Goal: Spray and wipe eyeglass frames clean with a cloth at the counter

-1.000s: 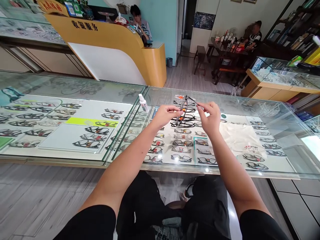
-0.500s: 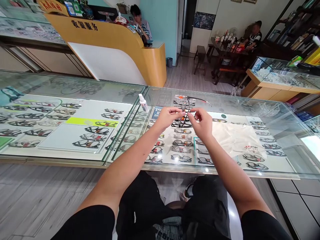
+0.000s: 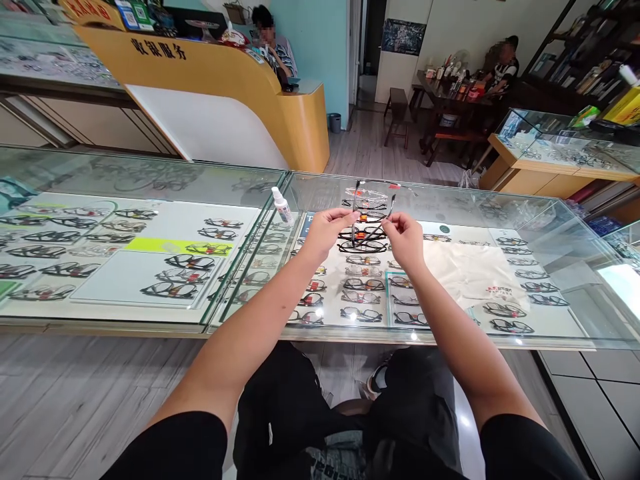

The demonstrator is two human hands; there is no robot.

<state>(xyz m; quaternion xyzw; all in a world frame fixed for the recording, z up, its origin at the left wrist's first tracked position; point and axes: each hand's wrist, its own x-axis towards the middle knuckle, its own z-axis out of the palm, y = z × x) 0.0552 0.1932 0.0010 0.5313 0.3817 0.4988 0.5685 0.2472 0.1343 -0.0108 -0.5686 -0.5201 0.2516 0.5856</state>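
Observation:
Over the glass counter, a pair of eyeglasses (image 3: 355,230) is held up between both hands, its thin temples spread apart. My left hand (image 3: 327,232) pinches it on the left side with thumb and fingers. On the opposite side my right hand (image 3: 406,241) pinches it likewise. Its outline blends with the rows of frames seen through the glass behind it, so the lenses are hard to make out. A white spray bottle (image 3: 283,205) stands on the counter to the left of my left hand. Right of my right hand lies a cream cloth (image 3: 470,273).
The glass display counter (image 3: 300,333) spans the view, with many eyeglass frames (image 3: 173,289) inside. Beyond it stand a yellow cash desk (image 3: 210,63) with a seated person, a dark table (image 3: 440,90) with another person, and a second showcase (image 3: 555,170) at right.
My hands have moved slightly apart. The eyeglasses have turned, and their temples now stand spread rather than crossing close together. The whole view has shifted a little.

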